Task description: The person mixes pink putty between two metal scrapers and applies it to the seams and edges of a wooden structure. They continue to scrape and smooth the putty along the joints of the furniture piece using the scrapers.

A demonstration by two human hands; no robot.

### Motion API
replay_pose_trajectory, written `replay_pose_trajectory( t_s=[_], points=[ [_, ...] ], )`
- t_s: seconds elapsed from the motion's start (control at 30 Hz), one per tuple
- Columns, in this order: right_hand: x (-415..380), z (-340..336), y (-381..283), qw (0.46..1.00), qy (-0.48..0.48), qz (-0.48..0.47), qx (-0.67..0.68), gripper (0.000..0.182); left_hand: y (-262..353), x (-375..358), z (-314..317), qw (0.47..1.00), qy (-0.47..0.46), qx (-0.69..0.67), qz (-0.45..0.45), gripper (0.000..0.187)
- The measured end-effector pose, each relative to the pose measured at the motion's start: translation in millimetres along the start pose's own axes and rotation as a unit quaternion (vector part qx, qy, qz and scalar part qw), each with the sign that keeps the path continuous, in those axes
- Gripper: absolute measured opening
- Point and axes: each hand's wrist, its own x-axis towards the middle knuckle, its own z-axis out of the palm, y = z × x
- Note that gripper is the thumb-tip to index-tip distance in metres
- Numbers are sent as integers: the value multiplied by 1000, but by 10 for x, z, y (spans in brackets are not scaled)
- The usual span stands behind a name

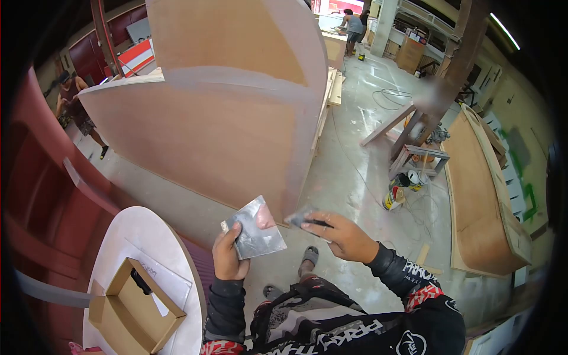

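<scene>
My left hand (228, 253) grips a square metal plate (255, 236) by its left edge, thumb on top. A dab of pink putty (264, 218) sits near the plate's upper right corner. Just to the right, my right hand (343, 236) is closed around a putty knife (303, 217) with a dark handle; its blade points left toward the plate and is blurred. Blade and plate are apart. Ahead of both hands stands a large curved wooden panel (207, 136) with pinkish-grey filler along its edges and seam.
At lower left, a round white table (127, 228) carries an open cardboard box (133, 307) and paper. Paint cans (393, 198) stand by a small wooden stool (417, 157) at right. A curved wooden piece (482, 201) lies beyond. One person (74, 100) works at left; others are far back.
</scene>
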Motion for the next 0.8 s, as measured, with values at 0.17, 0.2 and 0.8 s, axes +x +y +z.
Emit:
replay_pose_trajectory(
  t_s=[0.17, 0.2, 0.8],
  points=[
    [117, -110, -129, 992, 42, -102, -69, 66, -178, 97, -19, 992, -41, 111, -50, 28],
    [84, -66, -83, 991, -17, -108, -77, 67, -183, 94, -12, 984, -36, 163, -56, 28],
    [-186, 627, 141, 489, 209, 369, 762, 29, -388, 27, -114, 770, -19, 485, 415, 43]
  ],
)
